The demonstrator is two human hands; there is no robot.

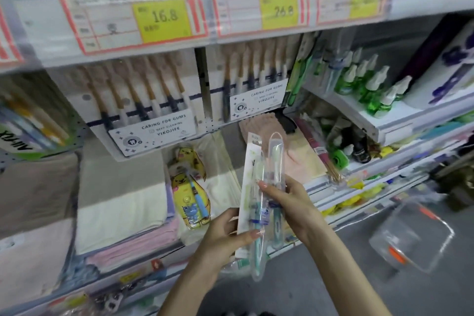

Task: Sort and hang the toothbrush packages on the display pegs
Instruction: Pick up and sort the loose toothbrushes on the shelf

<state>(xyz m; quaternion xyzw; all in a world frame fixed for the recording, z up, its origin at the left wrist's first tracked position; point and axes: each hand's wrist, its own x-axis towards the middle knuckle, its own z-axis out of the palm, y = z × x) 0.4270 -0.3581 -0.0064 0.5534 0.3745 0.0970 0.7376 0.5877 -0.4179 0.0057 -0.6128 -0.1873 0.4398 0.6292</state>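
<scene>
I hold a small bunch of toothbrush packages in front of the shelf. My left hand [225,233] grips the lower part of a flat white carded package [250,161] and a clear case with a teal brush [257,246]. My right hand [287,202] pinches a second clear toothbrush case [275,154] from the right, its rounded top pointing up. Above, two large multi-packs of brown and white toothbrushes [143,108] [256,84] hang under the price rail. A yellow cartoon children's toothbrush package [191,192] hangs lower, left of my hands.
Folded towels [120,200] fill the shelf at left. Green spray bottles [369,82] stand on the right-hand shelf above small packets and incense sticks [331,161]. A clear plastic basket [413,233] sits on the floor at right. Yellow price tags [164,19] line the upper rail.
</scene>
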